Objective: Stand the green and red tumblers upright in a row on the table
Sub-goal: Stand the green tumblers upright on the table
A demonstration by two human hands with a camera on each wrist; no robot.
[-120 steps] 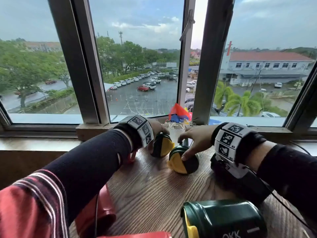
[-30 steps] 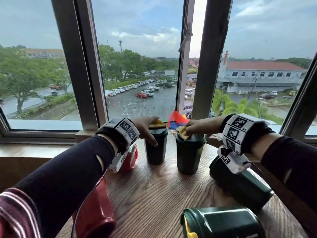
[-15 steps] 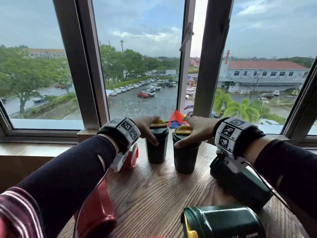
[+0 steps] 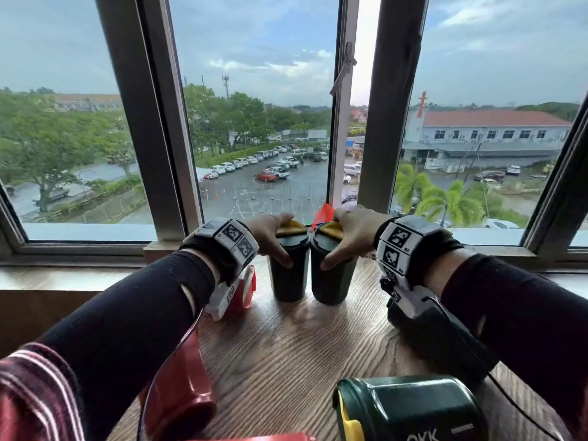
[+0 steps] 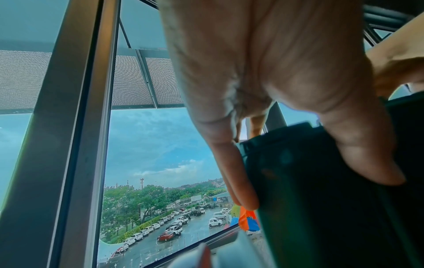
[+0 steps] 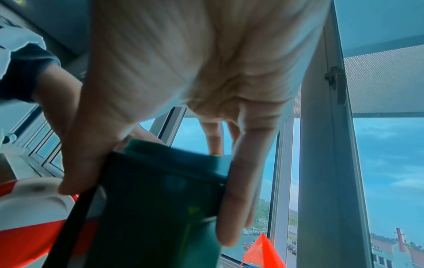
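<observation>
Tumblers: two green upright (image 4: 289, 272) (image 4: 331, 275), touching, each grasped by fingers (image 4: 281, 254) of one hand; two green lying (image 4: 410, 409), two red lying (image 4: 181, 396).

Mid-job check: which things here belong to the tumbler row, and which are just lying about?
Job:
left upright green tumbler
right upright green tumbler
lying green tumbler
lying red tumbler
left hand
right hand

Lying about:
coloured flags on the sill
</observation>
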